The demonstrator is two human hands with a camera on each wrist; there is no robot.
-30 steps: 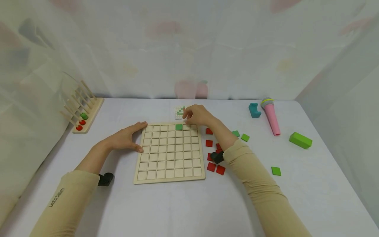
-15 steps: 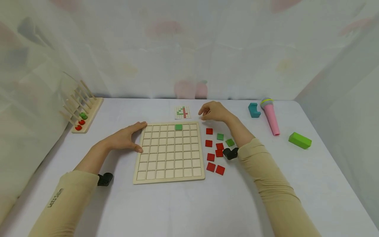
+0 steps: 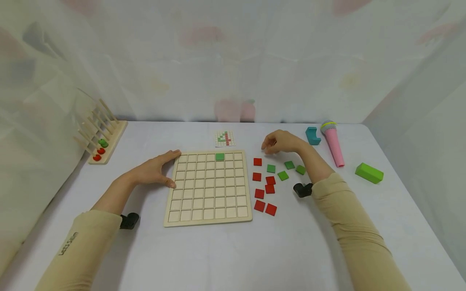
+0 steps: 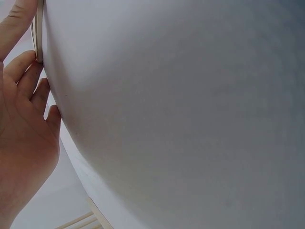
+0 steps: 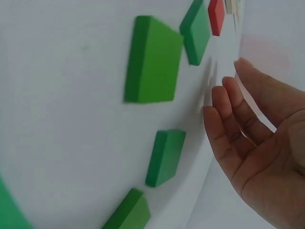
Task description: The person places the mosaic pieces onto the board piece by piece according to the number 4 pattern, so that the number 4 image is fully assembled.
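A wooden grid board lies flat on the table, with one green tile in its far row. My left hand spreads along the board's left edge, fingertips at the far corner and thumb lower down; the left wrist view shows the fingers against the board's rim. To the right of the board, my right hand is over the table just behind several loose green tiles. Its fingers are loosely bent and hold nothing in the right wrist view. Several red tiles lie along the board's right side.
Behind the board is a small printed pattern card. A wooden peg rack stands at far left. On the right lie a teal block, a pink toy microphone and a long green block.
My right hand has moved right, away from the card and the board's far edge, towards the green tiles. The card and green tiles are now uncovered. My left hand has stayed still.
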